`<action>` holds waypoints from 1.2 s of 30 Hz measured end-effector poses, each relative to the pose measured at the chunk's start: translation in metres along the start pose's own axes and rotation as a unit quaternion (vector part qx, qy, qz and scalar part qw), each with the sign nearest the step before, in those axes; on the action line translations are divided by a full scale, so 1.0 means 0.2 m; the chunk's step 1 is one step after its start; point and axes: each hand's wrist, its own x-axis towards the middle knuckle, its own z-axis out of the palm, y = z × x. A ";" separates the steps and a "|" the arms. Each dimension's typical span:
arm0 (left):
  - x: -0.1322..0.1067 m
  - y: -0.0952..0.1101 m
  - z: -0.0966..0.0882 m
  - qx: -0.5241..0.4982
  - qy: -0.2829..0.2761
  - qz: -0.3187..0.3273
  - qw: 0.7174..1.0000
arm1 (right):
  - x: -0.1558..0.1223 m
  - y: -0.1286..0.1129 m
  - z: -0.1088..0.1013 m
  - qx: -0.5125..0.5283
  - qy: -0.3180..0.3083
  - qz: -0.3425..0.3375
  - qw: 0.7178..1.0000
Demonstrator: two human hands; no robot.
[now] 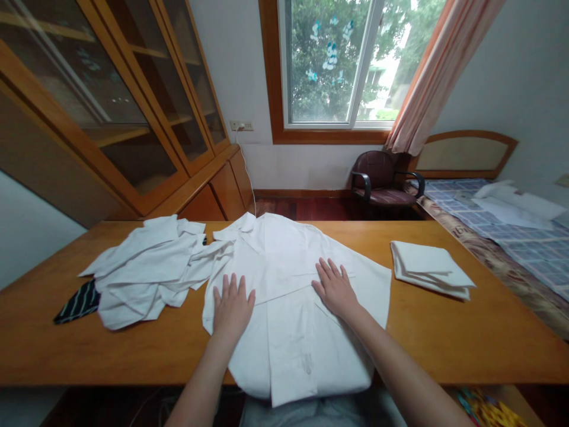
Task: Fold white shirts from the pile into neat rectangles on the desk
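Note:
A white shirt (288, 296) lies spread flat on the wooden table (466, 338), its collar toward the far edge and its hem hanging over the near edge. My left hand (232, 305) rests flat on the shirt's left side, fingers stretched out. My right hand (334, 287) presses flat on the shirt's right side, fingers slightly spread. Neither hand holds anything.
A crumpled heap of white garments (146, 270) lies left of the shirt, with a dark striped cloth (79, 302) at its left. A folded white garment (429, 268) sits to the right. Beyond the table are a wooden cabinet (133, 107), a chair (384, 181) and a bed (511, 225).

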 end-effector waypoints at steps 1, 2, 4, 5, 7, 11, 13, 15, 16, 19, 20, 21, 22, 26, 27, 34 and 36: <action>0.03 0.02 0.00 -0.006 0.010 0.029 1.000 | 0.01 0.01 0.00 -0.001 0.001 -0.004 1.000; 0.05 0.05 0.00 -0.015 0.019 0.060 0.998 | 0.02 0.02 0.00 -0.002 0.001 -0.007 1.000; 0.12 0.10 0.00 -0.039 0.031 0.118 0.992 | 0.04 0.04 -0.01 -0.003 -0.001 -0.016 1.000; 0.15 0.12 0.00 -0.051 0.034 0.141 0.988 | 0.05 0.06 -0.01 -0.003 -0.003 -0.020 1.000; 0.20 0.15 0.00 -0.072 0.029 0.177 0.981 | 0.07 0.08 -0.02 -0.003 -0.005 -0.029 1.000; 0.23 0.18 0.01 -0.089 0.021 0.204 0.975 | 0.12 0.11 -0.03 -0.002 -0.007 -0.042 0.999; 0.21 0.19 0.01 -0.091 0.027 0.197 0.976 | 0.14 0.13 -0.04 -0.003 -0.008 -0.049 0.999; 0.18 0.21 0.01 -0.091 0.025 0.181 0.979 | 0.16 0.16 -0.04 -0.005 -0.009 -0.059 0.998; 0.17 0.23 0.00 -0.091 0.021 0.171 0.981 | 0.16 0.18 -0.04 -0.004 -0.009 -0.065 0.998; 0.12 0.30 -0.02 -0.090 0.005 0.141 0.986 | 0.18 0.23 -0.05 0.000 -0.008 -0.082 0.997; 0.10 0.33 -0.02 -0.091 0.003 0.135 0.987 | 0.18 0.24 -0.05 0.001 -0.008 -0.086 0.996; 0.09 0.35 -0.03 -0.092 0.003 0.131 0.987 | 0.18 0.26 -0.06 0.000 -0.008 -0.085 0.996; 0.08 0.38 -0.03 -0.093 0.003 0.127 0.988 | 0.18 0.28 -0.06 -0.003 -0.006 -0.077 0.997; 0.04 0.47 -0.03 -0.099 -0.003 0.104 0.990 | 0.16 0.36 -0.08 -0.032 0.040 0.050 0.997; 0.04 0.49 -0.03 -0.102 -0.005 0.100 0.990 | 0.15 0.39 -0.08 -0.040 0.062 0.099 0.992; -0.01 0.56 0.00 -0.116 -0.014 0.087 0.989 | 0.00 0.60 -0.08 -0.087 0.142 0.259 0.951; -0.02 0.58 0.00 -0.120 -0.021 0.083 0.989 | -0.03 0.64 -0.09 -0.088 0.140 0.285 0.944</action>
